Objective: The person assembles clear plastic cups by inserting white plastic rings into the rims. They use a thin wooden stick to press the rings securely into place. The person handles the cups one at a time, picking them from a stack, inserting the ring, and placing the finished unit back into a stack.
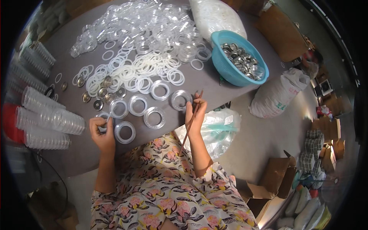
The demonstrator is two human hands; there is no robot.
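My right hand (196, 115) is closed round a thin reddish-brown stick (188, 133) that slants down toward my lap. Its thumb side is beside a clear plastic ring (176, 100) lying on the table. At the left, my left hand (102, 134) pinches a whitish ring (109, 116) over another clear ring, partly hidden by the fingers. Several clear rings, such as this one (154, 117), lie flat between my hands. Beyond them spread many flat white sealing rings (143, 67) and a few small metal caps (102, 92).
A heap of clear plastic parts (142, 23) covers the far table. A blue basket (216, 63) of metal caps stands at the right, near a white sack (278, 94). Stacked clear cups (50, 119) line the left side. A plastic bag (218, 130) and open carton (274, 180) lie lower right.
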